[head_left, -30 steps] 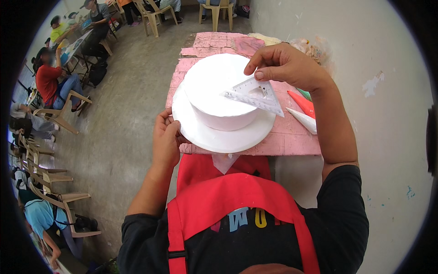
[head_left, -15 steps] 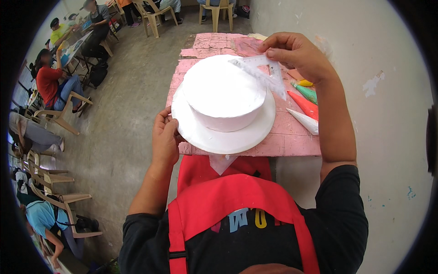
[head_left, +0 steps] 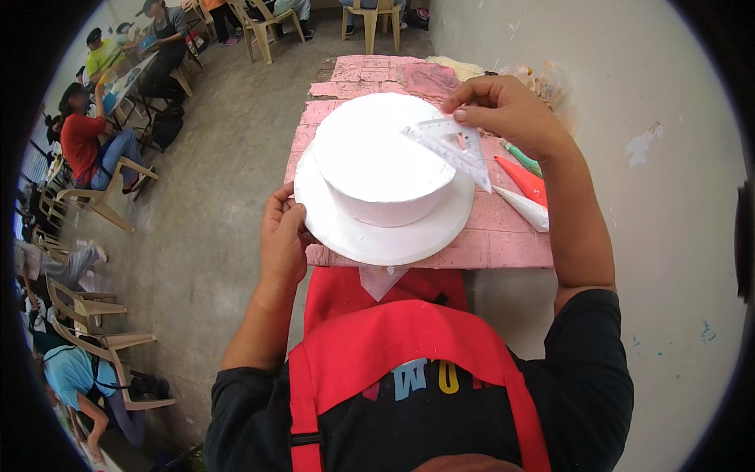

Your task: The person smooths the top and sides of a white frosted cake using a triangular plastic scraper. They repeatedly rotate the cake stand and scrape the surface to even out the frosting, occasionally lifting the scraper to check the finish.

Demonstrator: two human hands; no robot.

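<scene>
While the left grip [head_left: 284, 230] holds the cake board [head_left: 381, 247], the right grip [head_left: 511, 115] pinches a set square [head_left: 472, 162]. The cake [head_left: 370, 149] is white.

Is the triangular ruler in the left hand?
No, the right hand holds the ruler; the left hand touches the round board.

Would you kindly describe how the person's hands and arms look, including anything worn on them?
The left hand and right hand are bare, without gloves; no rings or watch show. The forearms are bare too, below short black sleeves.
</scene>
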